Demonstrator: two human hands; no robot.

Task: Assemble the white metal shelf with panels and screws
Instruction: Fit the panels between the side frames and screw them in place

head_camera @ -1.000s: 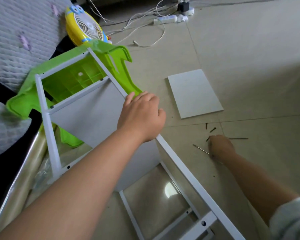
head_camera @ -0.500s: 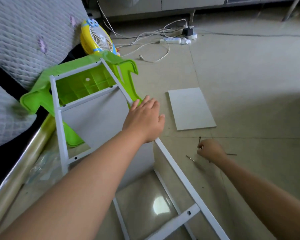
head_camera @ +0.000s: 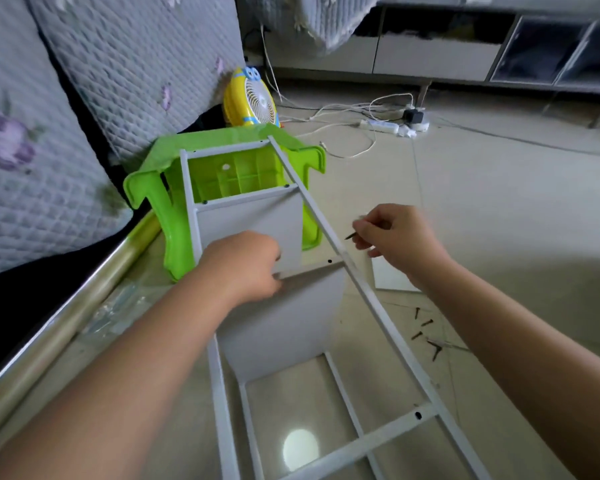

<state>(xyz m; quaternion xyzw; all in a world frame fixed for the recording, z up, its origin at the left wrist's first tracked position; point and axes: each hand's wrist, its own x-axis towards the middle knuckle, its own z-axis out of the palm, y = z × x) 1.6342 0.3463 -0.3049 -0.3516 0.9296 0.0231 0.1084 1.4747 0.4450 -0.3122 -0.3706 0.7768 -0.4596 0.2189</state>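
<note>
Head view: white shelf frame (head_camera: 371, 299) lies tilted on floor, far end on green stool (head_camera: 146, 188). Left hand (head_camera: 246, 268) curls on panel (head_camera: 257, 230) edge inside frame. Right hand (head_camera: 395, 237) pinches screw (head_camera: 350, 236) just right of frame rail. Loose screws (head_camera: 426, 332) on floor right of frame.

Pale glossy floor tiles (head_camera: 499, 209) cover the room, with a bright round light reflection (head_camera: 300, 450) near the bottom. A sofa with a grey quilted floral cover (head_camera: 84, 98) and a chrome rail (head_camera: 66, 323) fills the left. A low grey cabinet (head_camera: 430, 57) runs along the far wall, white cables (head_camera: 347, 109) and a power strip (head_camera: 378, 125) lying before it
</note>
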